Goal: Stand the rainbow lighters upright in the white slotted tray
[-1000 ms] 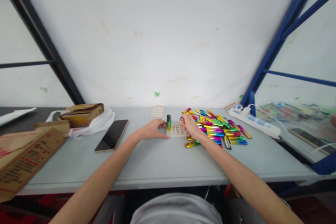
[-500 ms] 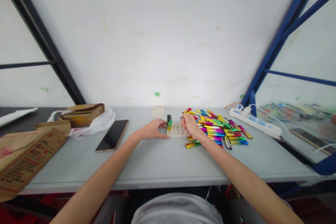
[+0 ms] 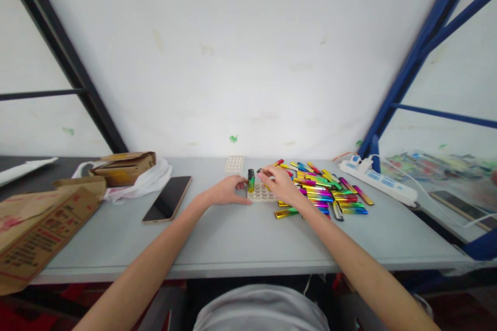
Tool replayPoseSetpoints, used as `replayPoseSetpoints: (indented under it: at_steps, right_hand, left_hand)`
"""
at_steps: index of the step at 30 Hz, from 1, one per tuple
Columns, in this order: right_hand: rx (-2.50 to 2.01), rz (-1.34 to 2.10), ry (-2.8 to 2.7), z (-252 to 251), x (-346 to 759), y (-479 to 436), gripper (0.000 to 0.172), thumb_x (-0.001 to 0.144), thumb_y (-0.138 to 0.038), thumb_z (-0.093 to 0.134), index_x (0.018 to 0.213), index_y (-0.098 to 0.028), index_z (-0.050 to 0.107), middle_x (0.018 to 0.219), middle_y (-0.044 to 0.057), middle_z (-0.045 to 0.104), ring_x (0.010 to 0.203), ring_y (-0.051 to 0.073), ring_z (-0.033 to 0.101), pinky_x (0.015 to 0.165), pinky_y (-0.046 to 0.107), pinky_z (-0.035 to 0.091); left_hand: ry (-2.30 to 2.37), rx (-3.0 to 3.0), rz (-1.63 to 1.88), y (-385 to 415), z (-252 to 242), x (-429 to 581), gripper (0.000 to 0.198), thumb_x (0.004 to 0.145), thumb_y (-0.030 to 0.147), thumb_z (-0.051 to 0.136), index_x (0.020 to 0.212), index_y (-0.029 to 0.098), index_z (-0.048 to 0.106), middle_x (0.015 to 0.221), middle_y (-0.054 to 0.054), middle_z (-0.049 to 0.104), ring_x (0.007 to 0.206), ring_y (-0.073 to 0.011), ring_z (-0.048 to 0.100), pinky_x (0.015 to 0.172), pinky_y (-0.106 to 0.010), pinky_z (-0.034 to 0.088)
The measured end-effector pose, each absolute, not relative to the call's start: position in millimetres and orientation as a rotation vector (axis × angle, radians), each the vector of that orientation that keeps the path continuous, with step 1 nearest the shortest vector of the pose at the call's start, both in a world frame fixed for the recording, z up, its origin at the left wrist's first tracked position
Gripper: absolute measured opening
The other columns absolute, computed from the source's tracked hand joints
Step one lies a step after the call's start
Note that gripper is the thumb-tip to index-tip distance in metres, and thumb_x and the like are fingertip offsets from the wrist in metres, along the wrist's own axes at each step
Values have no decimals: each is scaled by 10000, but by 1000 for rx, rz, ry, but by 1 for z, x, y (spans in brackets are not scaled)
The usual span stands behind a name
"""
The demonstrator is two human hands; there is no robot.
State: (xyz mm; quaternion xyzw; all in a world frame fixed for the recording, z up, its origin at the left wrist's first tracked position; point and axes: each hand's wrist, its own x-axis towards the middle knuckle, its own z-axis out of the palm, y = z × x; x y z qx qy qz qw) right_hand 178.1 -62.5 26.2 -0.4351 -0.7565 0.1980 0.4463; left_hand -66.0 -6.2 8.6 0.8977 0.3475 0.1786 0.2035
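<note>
My left hand (image 3: 229,190) braces the left side of a white tray with rows of round holes (image 3: 258,197), thumb at its front corner and curled fingers farther back. Metallic green-and-yellow lighters (image 3: 251,182) with black tops stand upright at the tray's left end, close to those fingers. Over the tray, my right hand (image 3: 280,184) pinches another lighter (image 3: 260,170); its dark top shows beyond the fingertips, and most of its body is hidden. To the right lies a loose pile of shiny multicoloured lighters (image 3: 320,194), partly behind my right wrist.
A second white holed tray (image 3: 234,163) lies near the wall. On the left are a phone (image 3: 167,199), a white plastic bag (image 3: 159,178) and cardboard boxes (image 3: 126,168). A power strip (image 3: 382,183) with cables lies on the right. The table's front edge (image 3: 256,270) is near my body.
My right hand has moved left from beside the pile to over the tray, bringing the lighter near the standing ones. The left hand stays at the tray.
</note>
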Motion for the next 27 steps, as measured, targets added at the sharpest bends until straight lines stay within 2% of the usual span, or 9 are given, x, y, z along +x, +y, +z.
replayPoseSetpoints:
  at_steps: [2,5,7,10,14,18,23,25,27]
  right_hand:
    - [-1028,408,-1943,28,175,-66,464,997,-646,600,858,-213,689,909,72,688,838,213,612,768,318,464]
    - [-1044,371,-2037,27,172,-67,485,1013,-623,596,744,-222,644,727,32,636,709,192,548,707,307,412]
    - [-1066,406,-2039,24,172,-66,469,1027,-601,584,753,-225,643,688,23,646,653,183,530,663,301,380]
    - [-1071,418,-2024,21,174,-64,423,1036,-572,583,816,-223,674,745,39,704,652,189,563,657,301,377]
    - [-1069,382,-2132,19,175,-63,370,1063,-498,572,852,-226,705,724,31,694,639,187,563,651,296,368]
    - [-1108,213,-2249,16,172,-63,271,1070,-402,610,931,-213,744,838,70,745,724,204,622,684,296,386]
    - [-1235,37,-2371,20,174,-62,362,1054,-471,642,850,-198,764,813,81,749,735,206,652,709,296,409]
    - [-1284,-33,-2320,24,183,-57,389,1104,-438,552,911,-183,774,859,89,763,801,213,680,779,300,445]
    - [-1391,-142,-2225,27,197,-49,385,1139,-328,464,998,-158,778,975,120,781,935,231,704,887,315,468]
  left_hand:
    - [976,2502,493,-6,8,-66,685,696,698,836,1108,161,732,991,-64,706,894,-255,646,822,-347,510]
    - [987,2500,475,-6,8,-66,686,707,701,825,1112,154,735,994,-69,703,896,-257,646,815,-345,506]
    - [994,2497,472,-6,8,-65,685,698,700,830,1097,151,738,989,-72,703,892,-257,647,805,-341,504]
    - [989,2491,488,-5,7,-65,682,683,692,845,1094,158,740,992,-71,710,890,-255,649,802,-337,503]
    - [979,2512,505,-4,6,-65,661,683,701,845,1060,168,743,969,-63,710,877,-251,647,794,-334,498]
    - [978,2513,498,-5,6,-65,657,686,690,847,1058,159,743,978,-74,713,890,-265,656,808,-343,499]
    - [981,2498,492,-6,8,-64,673,692,685,845,1090,154,736,998,-76,717,905,-273,664,818,-346,511]
    - [982,2493,486,-6,8,-64,665,692,668,848,1099,155,736,1003,-74,720,904,-270,665,821,-344,518]
    - [984,2490,476,-6,8,-64,656,688,654,854,1099,156,738,1011,-77,724,907,-269,666,830,-346,526]
